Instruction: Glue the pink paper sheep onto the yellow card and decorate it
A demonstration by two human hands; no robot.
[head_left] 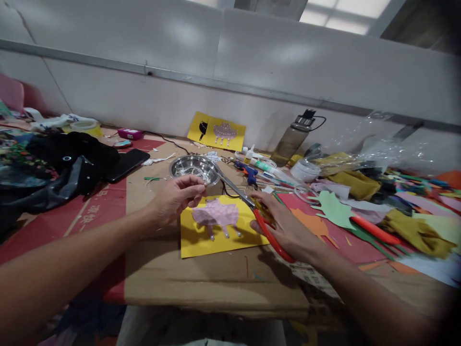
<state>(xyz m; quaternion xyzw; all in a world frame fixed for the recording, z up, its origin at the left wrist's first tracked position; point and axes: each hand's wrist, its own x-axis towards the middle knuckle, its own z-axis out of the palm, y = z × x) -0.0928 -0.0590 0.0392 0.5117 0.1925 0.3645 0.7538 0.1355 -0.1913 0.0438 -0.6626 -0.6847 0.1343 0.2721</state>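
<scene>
My left hand (183,192) is closed in a pinch just in front of the steel bowl (176,168); whatever sits between its fingertips is too small to name. My right hand (281,221) is wrapped round a pair of scissors with red handles (268,230), whose long blades point up and left to the bowl's right rim. Small clear or shiny bits lie inside the bowl. Below both hands rests a yellow card (196,242) bearing a pink fabric cutout (218,215) with pearl-like beads at its lower tips.
A similar yellow card (234,142) leans on the wall. Behind my right hand are a blue glue gun (248,173) and a bottle (290,144). Coloured cutouts (334,209) and cloth scraps cover the right side; a phone (127,165) and black bag (72,163) lie left.
</scene>
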